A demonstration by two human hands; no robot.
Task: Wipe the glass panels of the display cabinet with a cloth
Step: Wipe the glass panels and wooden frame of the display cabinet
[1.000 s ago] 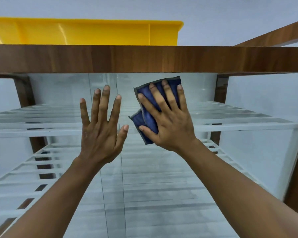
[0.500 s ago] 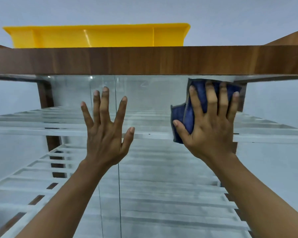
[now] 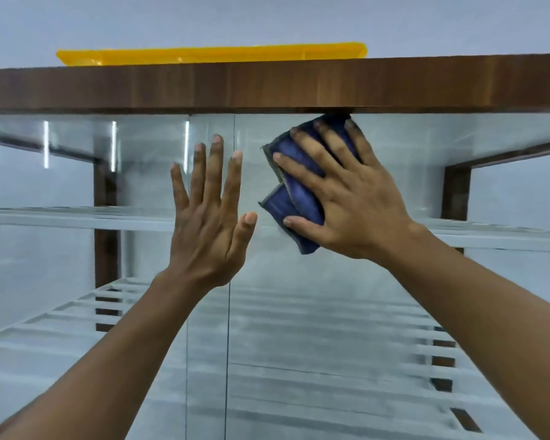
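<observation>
Head camera shows my right hand (image 3: 356, 204) pressing the folded blue cloth (image 3: 296, 192) flat on the glass panel (image 3: 331, 312), just under the wooden top rail (image 3: 267, 87). Its fingers (image 3: 299, 168) are spread straight, likely to even the pressure. My left hand (image 3: 210, 223), fingers straight and apart, lies against the glass, probably steadying it.

Likely shop, wood-framed glass display cabinet (image 3: 267, 87), white slatted shelves (image 3: 61, 217)
</observation>
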